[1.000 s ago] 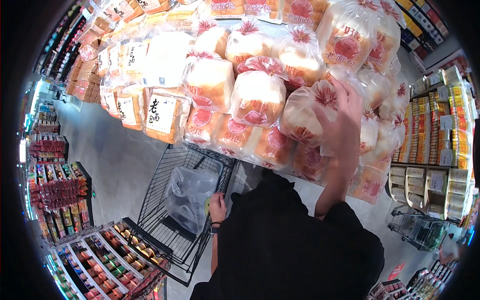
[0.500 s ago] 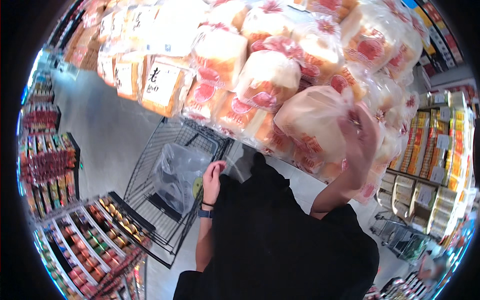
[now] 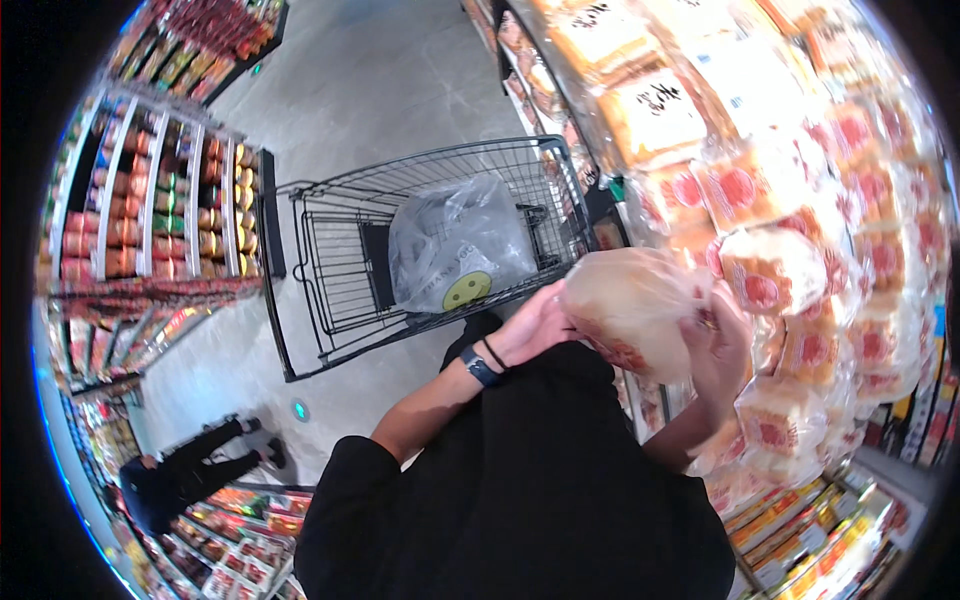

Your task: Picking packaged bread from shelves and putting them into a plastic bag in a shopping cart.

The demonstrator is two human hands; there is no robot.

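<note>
In front of my chest is a clear plastic bag of bread (image 3: 635,310) with red printing. My right hand (image 3: 722,340) is closed around its gathered neck. At the bag's left side, my left hand (image 3: 535,325) holds it from below, part of its fingers hidden behind the bread; a dark band and a watch sit on that wrist. To the left of the bread stands a wire shopping cart (image 3: 345,215). Inside the cart lies a clear plastic bag (image 3: 460,235) with a yellow smiling face, its contents hard to make out.
A display piled with bagged bread (image 3: 780,270) fills the right side, with sliced loaves (image 3: 655,115) at its far end. Shelves of jars (image 3: 150,195) stand beyond the cart at left. Another person (image 3: 185,475) stands in the aisle at lower left.
The bread bag has left the pile in my right hand, and my left hand has come up to it. My view has turned left, bringing the cart to the middle.
</note>
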